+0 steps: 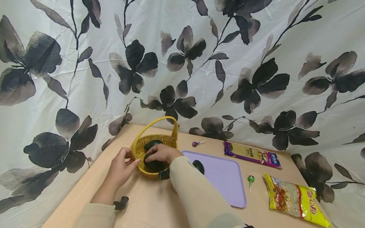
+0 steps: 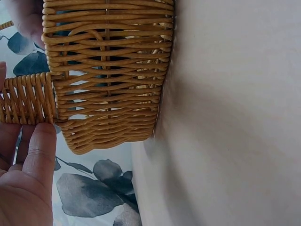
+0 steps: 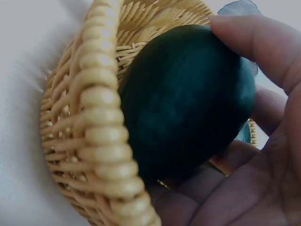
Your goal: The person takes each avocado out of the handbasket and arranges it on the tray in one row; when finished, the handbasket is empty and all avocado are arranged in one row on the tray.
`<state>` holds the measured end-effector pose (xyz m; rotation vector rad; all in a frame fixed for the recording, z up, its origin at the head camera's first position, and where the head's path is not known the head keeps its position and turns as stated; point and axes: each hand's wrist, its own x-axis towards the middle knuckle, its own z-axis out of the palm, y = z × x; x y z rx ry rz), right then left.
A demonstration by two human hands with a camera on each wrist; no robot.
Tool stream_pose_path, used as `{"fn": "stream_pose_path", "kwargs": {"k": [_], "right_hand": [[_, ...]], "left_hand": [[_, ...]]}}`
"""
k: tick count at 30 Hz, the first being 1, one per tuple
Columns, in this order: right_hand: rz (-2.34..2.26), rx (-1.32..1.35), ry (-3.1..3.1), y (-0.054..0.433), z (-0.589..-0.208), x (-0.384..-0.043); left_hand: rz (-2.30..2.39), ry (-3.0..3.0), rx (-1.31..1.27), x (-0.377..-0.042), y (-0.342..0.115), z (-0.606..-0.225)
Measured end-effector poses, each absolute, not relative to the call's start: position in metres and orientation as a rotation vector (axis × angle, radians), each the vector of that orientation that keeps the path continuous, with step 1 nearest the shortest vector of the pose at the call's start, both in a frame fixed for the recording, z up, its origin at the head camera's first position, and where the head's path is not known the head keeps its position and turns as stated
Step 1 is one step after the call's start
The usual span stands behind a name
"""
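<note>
A yellow wicker basket (image 1: 142, 172) with a tall arched handle stands on the table. At the base of its handle my left hand (image 1: 121, 167) grips it, with fingers on the handle's side in the left wrist view. My right hand (image 1: 163, 153) reaches inside the basket and holds a dark green avocado (image 3: 188, 99), thumb on one side and fingers curled on the other. Behind it in the basket lies another avocado (image 1: 152, 144). A further avocado (image 1: 198, 167) rests on the lilac tray (image 1: 225, 180), partly hidden by the right sleeve.
Right of the tray lie a green lollipop (image 1: 250, 180), a purple pasta packet (image 1: 252, 155) and a yellow food bag (image 1: 295, 199). Behind the tray is a purple lollipop (image 1: 196, 144). A floral cloth (image 1: 211, 104) hangs along the table's back edge.
</note>
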<state>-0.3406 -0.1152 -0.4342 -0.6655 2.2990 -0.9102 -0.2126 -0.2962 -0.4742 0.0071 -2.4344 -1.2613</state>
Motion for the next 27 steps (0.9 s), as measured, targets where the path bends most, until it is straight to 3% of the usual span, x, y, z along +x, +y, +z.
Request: {"fn": "stream_pose_path", "kwargs": {"k": [27], "right_hand": [[-1.405,-0.697,2.011,-0.077,-0.424,-0.348]], "left_hand": [[-1.245,-2.437,0.0,-0.212,-0.296,-0.475]]}}
